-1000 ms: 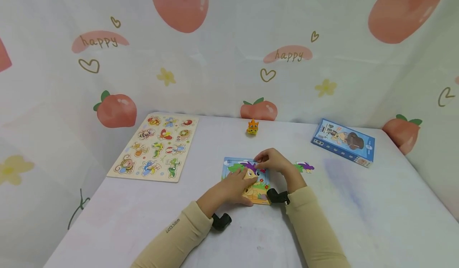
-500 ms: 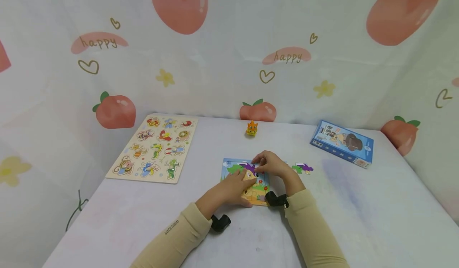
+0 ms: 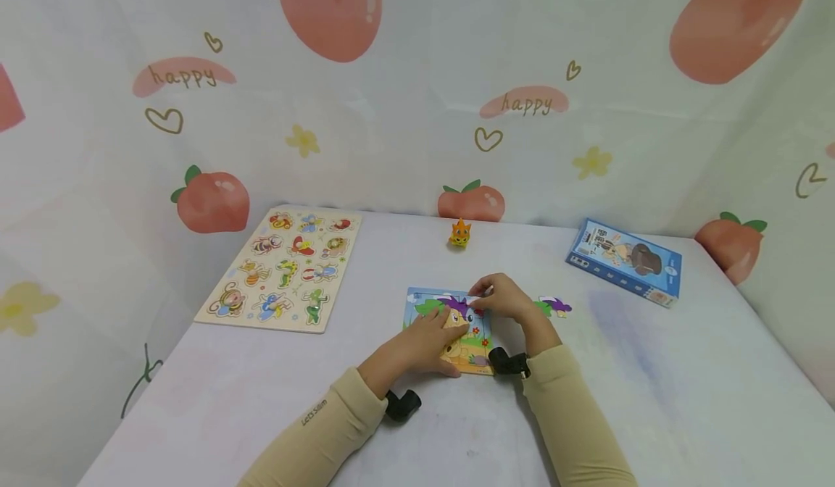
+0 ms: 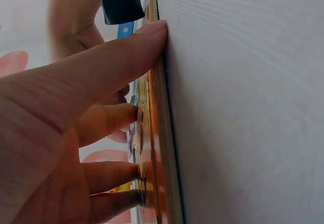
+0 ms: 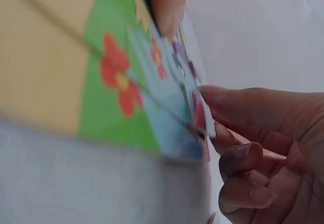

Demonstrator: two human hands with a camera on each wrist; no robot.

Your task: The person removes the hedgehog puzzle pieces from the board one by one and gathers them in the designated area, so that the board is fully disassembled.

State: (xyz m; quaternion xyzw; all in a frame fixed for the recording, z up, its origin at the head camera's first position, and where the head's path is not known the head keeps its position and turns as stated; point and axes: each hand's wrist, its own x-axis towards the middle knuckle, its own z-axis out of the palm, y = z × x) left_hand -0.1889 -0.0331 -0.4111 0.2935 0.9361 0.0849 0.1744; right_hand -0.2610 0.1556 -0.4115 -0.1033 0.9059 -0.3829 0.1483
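A small picture puzzle board [image 3: 481, 362] lies flat on the white table, showing an animal with purple hair and red flowers. My left hand [image 3: 424, 342] rests across its left part with spread fingers; in the left wrist view its thumb lies at the board's near edge and other fingertips touch the picture. At the board's upper right corner, my right hand [image 3: 512, 304] pinches the edge of a puzzle piece [image 5: 198, 114] between thumb and forefinger, its other fingers curled. Just right of that hand lies a loose green and purple piece [image 3: 554, 306], partly behind the wrist.
A wooden insect puzzle board [image 3: 280, 269] lies at the left. An orange and yellow toy figure [image 3: 459, 234] stands at the back middle, and a blue box [image 3: 626, 261] lies at the back right. Behind the table hangs a peach-printed cloth [image 3: 391, 110].
My right hand has shifted slightly to the right along the board's upper edge, uncovering more of the animal's eye. My left hand has stayed in place on the board.
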